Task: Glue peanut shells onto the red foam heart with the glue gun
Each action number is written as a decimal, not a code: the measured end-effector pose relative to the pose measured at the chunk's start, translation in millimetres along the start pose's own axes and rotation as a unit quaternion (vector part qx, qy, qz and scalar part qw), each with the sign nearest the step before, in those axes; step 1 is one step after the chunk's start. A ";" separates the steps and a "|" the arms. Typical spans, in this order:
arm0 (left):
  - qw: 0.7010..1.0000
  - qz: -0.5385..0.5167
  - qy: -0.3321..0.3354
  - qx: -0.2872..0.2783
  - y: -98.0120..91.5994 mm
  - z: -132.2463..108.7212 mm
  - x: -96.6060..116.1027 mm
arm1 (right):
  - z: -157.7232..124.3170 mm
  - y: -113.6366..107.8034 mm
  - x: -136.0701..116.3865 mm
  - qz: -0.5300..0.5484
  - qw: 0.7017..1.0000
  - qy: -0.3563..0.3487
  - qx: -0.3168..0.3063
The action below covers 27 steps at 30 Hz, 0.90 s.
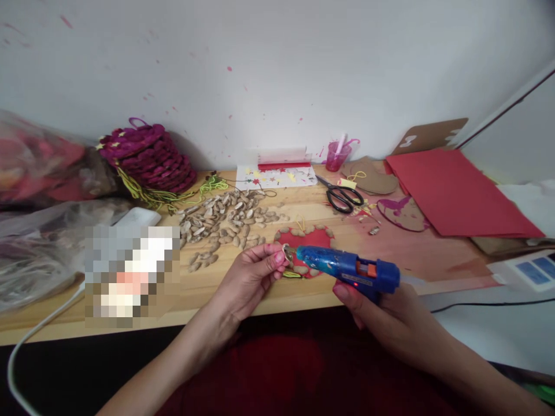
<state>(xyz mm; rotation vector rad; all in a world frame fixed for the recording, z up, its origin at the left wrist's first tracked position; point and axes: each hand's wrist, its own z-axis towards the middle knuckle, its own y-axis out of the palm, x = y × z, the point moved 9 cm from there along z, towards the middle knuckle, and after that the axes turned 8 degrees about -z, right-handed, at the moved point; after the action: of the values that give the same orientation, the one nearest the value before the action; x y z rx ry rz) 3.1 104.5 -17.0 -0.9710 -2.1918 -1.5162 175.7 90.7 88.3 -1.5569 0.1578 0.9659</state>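
My left hand [254,276] pinches a small nut shell [287,252] between thumb and fingers. My right hand [381,315] grips a blue hot glue gun [347,267], whose nozzle touches the shell. Just behind them a red heart-shaped cutout [314,238] lies on the wooden table [269,300], with shells stuck along its edge. A pile of loose shells [225,219] is spread to the left of the heart.
Black scissors [344,196], a pink cup [337,156] and red paper sheets [455,193] lie at the back right. A purple woven basket [150,156] and plastic bags [39,242] fill the left. A white cable [30,341] hangs off the front edge.
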 end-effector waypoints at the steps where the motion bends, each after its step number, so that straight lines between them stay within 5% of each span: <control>1: 1.000 0.000 -0.001 0.003 -0.4 -0.1 0.1 | -0.4 0.3 0.3 0.003 1.000 0.003 0.001; 27: 0.996 -0.084 -0.012 -0.023 -0.2 2.2 -0.8 | -12.0 8.2 11.9 0.021 0.999 -0.001 -0.028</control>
<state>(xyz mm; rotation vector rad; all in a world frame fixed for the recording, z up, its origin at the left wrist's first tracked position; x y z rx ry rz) 3.9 106.2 -18.5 -0.8416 -2.3157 -1.6427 184.3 83.1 73.4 -1.6084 0.1630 1.0120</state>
